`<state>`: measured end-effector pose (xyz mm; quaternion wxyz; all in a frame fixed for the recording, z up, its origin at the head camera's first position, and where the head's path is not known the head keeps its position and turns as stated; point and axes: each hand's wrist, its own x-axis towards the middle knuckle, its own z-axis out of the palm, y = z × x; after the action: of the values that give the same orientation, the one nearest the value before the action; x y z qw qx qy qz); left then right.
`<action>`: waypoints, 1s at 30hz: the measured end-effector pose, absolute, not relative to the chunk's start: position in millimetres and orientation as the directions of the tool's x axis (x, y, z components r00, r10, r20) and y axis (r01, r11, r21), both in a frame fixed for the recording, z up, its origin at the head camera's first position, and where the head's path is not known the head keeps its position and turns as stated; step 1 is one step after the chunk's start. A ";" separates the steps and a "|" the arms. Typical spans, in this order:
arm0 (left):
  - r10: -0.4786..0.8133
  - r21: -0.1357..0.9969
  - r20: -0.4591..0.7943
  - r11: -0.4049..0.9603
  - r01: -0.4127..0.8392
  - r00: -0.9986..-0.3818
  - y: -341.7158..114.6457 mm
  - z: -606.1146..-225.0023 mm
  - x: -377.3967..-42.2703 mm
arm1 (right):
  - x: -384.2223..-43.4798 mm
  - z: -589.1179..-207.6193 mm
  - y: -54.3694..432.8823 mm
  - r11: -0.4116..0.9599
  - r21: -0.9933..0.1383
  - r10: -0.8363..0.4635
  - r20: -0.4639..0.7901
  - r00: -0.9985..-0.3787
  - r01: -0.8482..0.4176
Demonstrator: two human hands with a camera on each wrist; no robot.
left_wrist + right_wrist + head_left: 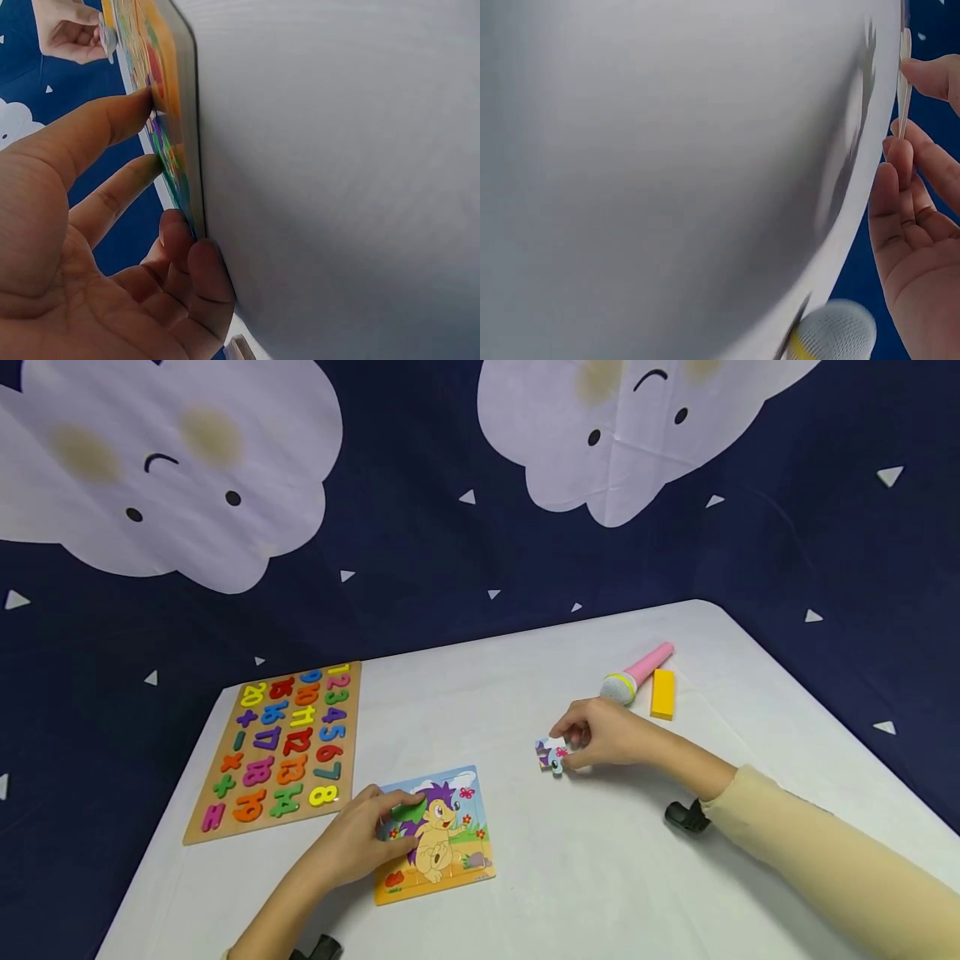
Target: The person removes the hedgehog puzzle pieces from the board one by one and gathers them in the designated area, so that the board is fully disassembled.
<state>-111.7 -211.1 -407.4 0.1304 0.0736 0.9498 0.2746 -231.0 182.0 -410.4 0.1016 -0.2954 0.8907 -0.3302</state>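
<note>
My left hand (360,841) rests on a hedgehog jigsaw board (447,888) lying on the table. In the left wrist view, its thumb and index fingertips press the picture while the other fingers lie against the board's edge (190,127). The right hand (611,732) pinches a jigsaw piece (556,762) between thumb and fingers, to the right of the board. Sky, purple and a pink butterfly show on this piece. From the right wrist it appears edge-on as a thin pale strip (904,105), raised over the table, with a shadow below.
A wooden number board (343,775) with colourful digits and signs lies at the back left. Beyond the right hand are a pink toy microphone (649,663) and a yellow block (662,695). A dark curtain (420,527) with clouds hangs behind the white table (600,877).
</note>
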 end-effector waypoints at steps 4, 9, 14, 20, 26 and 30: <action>0.211 0.539 -0.209 0.839 0.068 -0.955 -211.5 -407.0 -111.5 | -229.8 -411.4 198.4 0.616 -0.658 -0.572 0.004 -0.820 -0.433; 0.208 0.533 -0.207 0.843 0.068 -0.956 -211.7 -407.1 -111.4 | -227.4 -414.5 218.4 0.620 -0.660 -0.549 0.020 -0.835 -0.424; 0.211 0.537 -0.205 0.841 0.070 -0.956 -211.5 -407.3 -111.2 | -224.3 -418.0 236.4 0.619 -0.661 -0.540 0.033 -0.841 -0.424; 0.202 0.523 -0.201 0.850 0.069 -0.959 -210.8 -407.5 -111.4 | -221.2 -419.5 255.2 0.620 -0.665 -0.524 0.044 -0.850 -0.417; 0.197 0.520 -0.203 0.852 0.065 -0.959 -210.8 -407.8 -111.8 | -220.1 -420.6 269.3 0.632 -0.661 -0.508 0.041 -0.860 -0.404; 0.203 0.523 -0.198 0.849 0.072 -0.959 -211.0 -407.9 -111.9 | -219.4 -420.1 275.7 0.635 -0.657 -0.506 0.044 -0.861 -0.407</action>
<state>-111.9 -211.0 -407.9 0.1241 0.0722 0.9535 0.2650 -219.4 275.7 -420.1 0.0723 -0.2531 0.9014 -0.3439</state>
